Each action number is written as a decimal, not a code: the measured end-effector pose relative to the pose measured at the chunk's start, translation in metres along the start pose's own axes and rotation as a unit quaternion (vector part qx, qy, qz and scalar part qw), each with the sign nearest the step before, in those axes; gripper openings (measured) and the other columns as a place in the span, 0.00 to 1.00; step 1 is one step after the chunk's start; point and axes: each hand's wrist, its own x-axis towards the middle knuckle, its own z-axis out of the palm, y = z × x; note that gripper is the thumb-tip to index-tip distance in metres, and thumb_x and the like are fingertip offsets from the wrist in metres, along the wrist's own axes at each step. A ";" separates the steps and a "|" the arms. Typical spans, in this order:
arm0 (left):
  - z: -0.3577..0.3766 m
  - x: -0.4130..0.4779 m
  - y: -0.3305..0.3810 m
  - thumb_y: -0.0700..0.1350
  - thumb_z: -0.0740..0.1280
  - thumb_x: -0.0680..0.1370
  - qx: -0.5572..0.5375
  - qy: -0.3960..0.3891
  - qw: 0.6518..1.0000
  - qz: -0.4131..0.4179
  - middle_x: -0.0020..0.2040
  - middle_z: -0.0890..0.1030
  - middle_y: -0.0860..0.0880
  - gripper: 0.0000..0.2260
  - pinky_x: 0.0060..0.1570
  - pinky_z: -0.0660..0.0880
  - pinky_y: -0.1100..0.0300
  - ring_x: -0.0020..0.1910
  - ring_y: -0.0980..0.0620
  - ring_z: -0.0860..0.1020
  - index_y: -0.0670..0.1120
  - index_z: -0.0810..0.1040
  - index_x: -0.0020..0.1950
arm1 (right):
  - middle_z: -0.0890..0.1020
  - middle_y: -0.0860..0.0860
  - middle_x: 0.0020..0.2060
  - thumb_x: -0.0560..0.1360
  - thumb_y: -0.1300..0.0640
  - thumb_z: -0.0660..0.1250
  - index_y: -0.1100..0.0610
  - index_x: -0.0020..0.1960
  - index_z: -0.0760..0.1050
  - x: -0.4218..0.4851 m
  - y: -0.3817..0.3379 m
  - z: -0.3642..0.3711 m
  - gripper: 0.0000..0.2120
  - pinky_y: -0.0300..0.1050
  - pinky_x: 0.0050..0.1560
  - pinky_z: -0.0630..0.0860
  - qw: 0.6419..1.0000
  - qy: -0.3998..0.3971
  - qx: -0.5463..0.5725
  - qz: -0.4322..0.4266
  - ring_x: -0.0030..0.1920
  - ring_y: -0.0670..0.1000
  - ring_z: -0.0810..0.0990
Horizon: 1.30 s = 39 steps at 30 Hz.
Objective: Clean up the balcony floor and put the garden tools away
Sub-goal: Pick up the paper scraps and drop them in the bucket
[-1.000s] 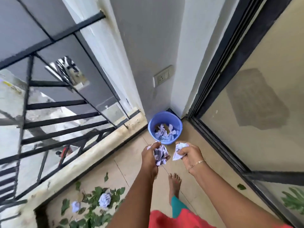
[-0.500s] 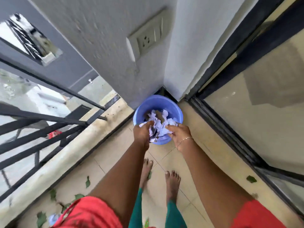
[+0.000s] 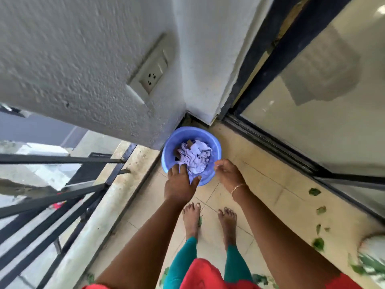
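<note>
A blue plastic bucket [image 3: 166, 155] stands on the tiled floor in the corner below the wall. Crumpled white paper [image 3: 194, 156] fills it. My left hand [image 3: 179, 183] hovers over the bucket's near rim, fingers spread and holding nothing. My right hand [image 3: 228, 174] is just right of the bucket, fingers loosely extended and empty, with a gold bangle on the wrist. Green leaves [image 3: 314, 191] lie scattered on the floor along the right side.
A black metal railing [image 3: 62, 197] on a stone kerb [image 3: 116, 205] bounds the left side. A sliding glass door with a dark frame [image 3: 270, 140] runs along the right. A wall socket [image 3: 151, 77] sits above the bucket. My bare feet stand behind the bucket.
Both hands carried crumpled paper to the bucket, dropped it in and now draw back empty. The view has moved closer to the corner.
</note>
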 end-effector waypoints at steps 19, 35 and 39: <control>0.006 -0.224 0.088 0.58 0.59 0.79 0.209 -0.093 0.922 0.312 0.73 0.60 0.40 0.29 0.63 0.68 0.50 0.73 0.43 0.57 0.44 0.60 0.74 | 0.74 0.55 0.56 0.74 0.61 0.62 0.56 0.58 0.75 -0.325 0.151 -0.064 0.13 0.43 0.57 0.70 0.943 0.275 -0.186 0.023 0.56 0.57 0.75; 0.110 -0.491 0.139 0.58 0.55 0.80 0.358 -0.196 0.737 0.538 0.73 0.58 0.43 0.25 0.64 0.68 0.50 0.73 0.44 0.57 0.47 0.61 0.72 | 0.77 0.60 0.53 0.72 0.61 0.64 0.59 0.54 0.78 -0.662 0.355 -0.029 0.11 0.53 0.46 0.76 0.815 0.545 0.005 0.197 0.47 0.65 0.78; 0.138 -0.528 0.164 0.57 0.57 0.80 0.361 -0.196 0.706 0.577 0.71 0.61 0.42 0.23 0.63 0.68 0.50 0.71 0.43 0.59 0.45 0.64 0.71 | 0.76 0.59 0.55 0.74 0.60 0.63 0.58 0.57 0.77 -0.706 0.389 -0.018 0.12 0.50 0.48 0.74 0.770 0.588 0.042 0.244 0.51 0.63 0.77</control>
